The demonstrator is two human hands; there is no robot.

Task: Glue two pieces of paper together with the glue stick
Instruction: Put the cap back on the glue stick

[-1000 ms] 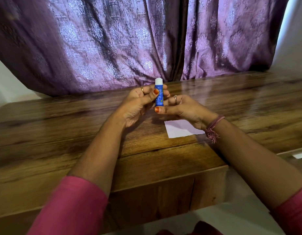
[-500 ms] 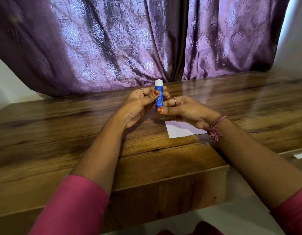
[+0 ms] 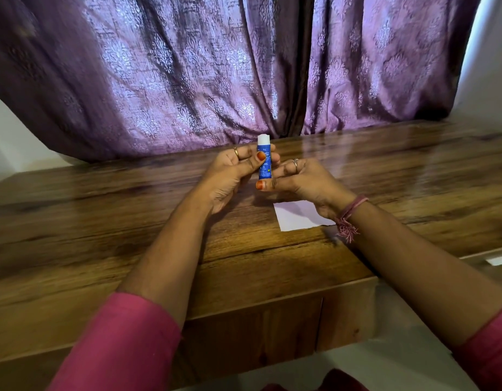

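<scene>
You hold the glue stick (image 3: 263,159) upright above the desk (image 3: 131,235), between both hands, near the far edge and in front of the curtain (image 3: 187,66). The stick has a blue body with a printed label and a white top end that points up; you cannot tell from this view whether that end is a cap or bare glue. Your left hand (image 3: 230,176) grips the upper part of the body: its thumb lies across the front of the label and its fingers (image 3: 274,158) curl round the back, so the left fingers are closed on the stick. Your right hand (image 3: 303,183) takes the lower end: its thumb, with a painted nail, sits at the base of the stick, and its fingers curl behind the body, so the right fingers also hold the stick. Each hand carries a ring (image 3: 236,151), and a thread band (image 3: 348,218) with a tassel circles your right wrist. One sheet of paper (image 3: 296,218) lies flat on the desk below your right hand, with part of it hidden under the wrist; you cannot tell whether a second sheet lies with it. The stick is clear of the paper and does not touch it. Pink sleeves (image 3: 125,342) cover both upper forearms.
</scene>
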